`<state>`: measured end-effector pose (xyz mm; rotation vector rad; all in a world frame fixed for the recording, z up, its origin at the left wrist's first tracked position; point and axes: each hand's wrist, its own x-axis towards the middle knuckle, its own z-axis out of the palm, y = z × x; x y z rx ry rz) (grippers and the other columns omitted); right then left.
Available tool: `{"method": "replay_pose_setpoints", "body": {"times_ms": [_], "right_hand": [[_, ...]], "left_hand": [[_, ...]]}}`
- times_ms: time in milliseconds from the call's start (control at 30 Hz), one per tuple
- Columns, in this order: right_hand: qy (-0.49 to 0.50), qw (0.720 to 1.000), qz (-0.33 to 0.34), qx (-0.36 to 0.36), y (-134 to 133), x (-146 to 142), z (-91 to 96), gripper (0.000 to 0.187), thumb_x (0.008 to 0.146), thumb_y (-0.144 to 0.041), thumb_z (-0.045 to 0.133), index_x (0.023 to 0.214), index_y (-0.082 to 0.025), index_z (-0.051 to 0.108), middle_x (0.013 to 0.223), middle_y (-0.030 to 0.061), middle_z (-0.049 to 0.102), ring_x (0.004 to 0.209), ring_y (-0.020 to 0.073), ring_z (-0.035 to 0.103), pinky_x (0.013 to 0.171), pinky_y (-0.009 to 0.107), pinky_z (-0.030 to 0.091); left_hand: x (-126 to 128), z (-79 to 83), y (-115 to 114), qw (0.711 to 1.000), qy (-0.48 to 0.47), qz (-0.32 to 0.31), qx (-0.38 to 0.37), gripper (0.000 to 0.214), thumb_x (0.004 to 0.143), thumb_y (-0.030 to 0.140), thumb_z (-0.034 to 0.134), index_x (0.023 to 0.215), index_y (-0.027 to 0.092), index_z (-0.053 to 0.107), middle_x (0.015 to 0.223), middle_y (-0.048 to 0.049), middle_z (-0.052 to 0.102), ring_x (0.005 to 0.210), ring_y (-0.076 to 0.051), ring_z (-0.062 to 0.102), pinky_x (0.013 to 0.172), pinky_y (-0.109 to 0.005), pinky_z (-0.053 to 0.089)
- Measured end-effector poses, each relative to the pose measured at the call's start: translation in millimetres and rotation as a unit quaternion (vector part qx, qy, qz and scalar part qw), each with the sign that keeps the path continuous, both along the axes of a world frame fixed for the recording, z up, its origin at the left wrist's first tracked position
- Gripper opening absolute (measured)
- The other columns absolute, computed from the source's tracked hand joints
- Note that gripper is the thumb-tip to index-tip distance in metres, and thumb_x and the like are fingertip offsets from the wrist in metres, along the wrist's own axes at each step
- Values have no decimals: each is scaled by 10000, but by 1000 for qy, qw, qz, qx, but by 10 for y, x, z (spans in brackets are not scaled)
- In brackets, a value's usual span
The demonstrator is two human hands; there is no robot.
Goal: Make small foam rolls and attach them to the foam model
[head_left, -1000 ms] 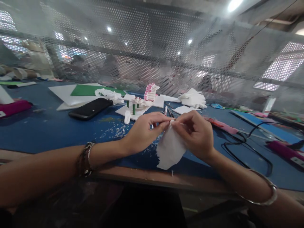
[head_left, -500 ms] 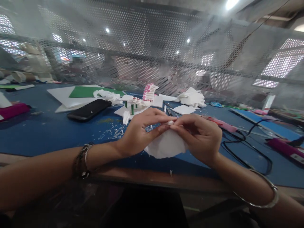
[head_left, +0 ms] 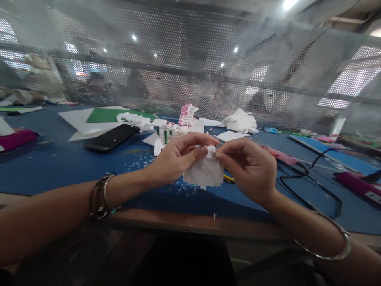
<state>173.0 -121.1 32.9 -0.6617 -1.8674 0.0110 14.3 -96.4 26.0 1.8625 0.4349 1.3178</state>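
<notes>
A thin white sheet, perhaps tissue paper (head_left: 204, 172), hangs between my hands above the blue table (head_left: 119, 178). Its top edge is bunched into a small crumpled knot. My left hand (head_left: 178, 159) pinches this upper edge with thumb and fingers from the left. From the right, my right hand (head_left: 250, 165) holds the knot between thumb and forefinger. Just behind my left hand stands a small white model (head_left: 175, 129) with green posts and a pink-edged upright piece (head_left: 187, 115). White scraps (head_left: 143, 161) are scattered on the table beside my left hand.
A black phone (head_left: 111, 138) and a green sheet (head_left: 107, 115) lie at left. A stack of white tissue (head_left: 241, 121) is at the back. Rightward are a pink tool (head_left: 281, 155), a black cable (head_left: 309, 198) and a purple object (head_left: 357, 188). A perforated metal screen (head_left: 178, 59) stands behind.
The white sheet has turned and now hangs narrower, its top edge more gathered. My left fingers have shifted along it. A yellow curved piece now shows beside my right hand.
</notes>
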Motion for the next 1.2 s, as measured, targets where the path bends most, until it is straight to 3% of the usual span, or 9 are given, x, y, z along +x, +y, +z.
{"method": "replay_pose_setpoints", "body": {"times_ms": [200, 400, 600, 800, 1033, 1200], "right_hand": [[1, 1000, -19, -1, 33, 16, -10, 66, 733, -143, 576, 722, -198, 541, 629, -47, 587, 524, 51, 535, 459, 162, 442], [-14, 999, -29, 8, 65, 9, -21, 46, 739, -157, 571, 728, -189, 539, 647, -42, 592, 545, 49, 541, 487, 154, 455], [-18, 999, -39, 22, 45, -2, -6, 68, 740, -137, 562, 720, -190, 524, 640, -44, 584, 550, 46, 539, 505, 150, 458], [-46, 999, -11, 24, 64, 44, 4, 74, 760, -129, 525, 747, -199, 506, 684, -36, 586, 574, 50, 541, 497, 156, 445], [-57, 998, 3, 18, 113, 58, 0, 81, 765, -121, 506, 742, -198, 498, 694, -27, 570, 588, 62, 532, 498, 173, 434], [-61, 998, -1, 14, 111, 77, 14, 92, 763, -105, 492, 765, -197, 486, 699, -30, 548, 609, 61, 521, 548, 185, 439]], "left_hand": [[16, -23, 38, 997, -43, -3, -61, 79, 702, 199, 610, 694, 152, 547, 663, 20, 575, 572, -66, 521, 535, -161, 433], [35, -50, 29, 996, -24, 87, -18, 73, 699, 211, 613, 739, 152, 632, 756, -19, 644, 723, -119, 572, 618, -206, 438], [28, -63, -22, 993, 7, 121, 14, 121, 736, 219, 575, 799, 160, 660, 824, -32, 675, 769, -138, 584, 673, -234, 440], [14, -27, -12, 995, 21, 78, 54, 144, 749, 231, 575, 842, 186, 676, 848, -33, 660, 788, -136, 569, 669, -227, 433], [3, -18, 37, 999, 17, 39, 13, 139, 724, 230, 593, 823, 165, 665, 834, -39, 642, 762, -138, 559, 624, -219, 432], [6, 5, 68, 999, -14, 24, -41, 103, 672, 218, 625, 741, 141, 614, 712, -3, 597, 651, -94, 528, 562, -184, 424]]}}
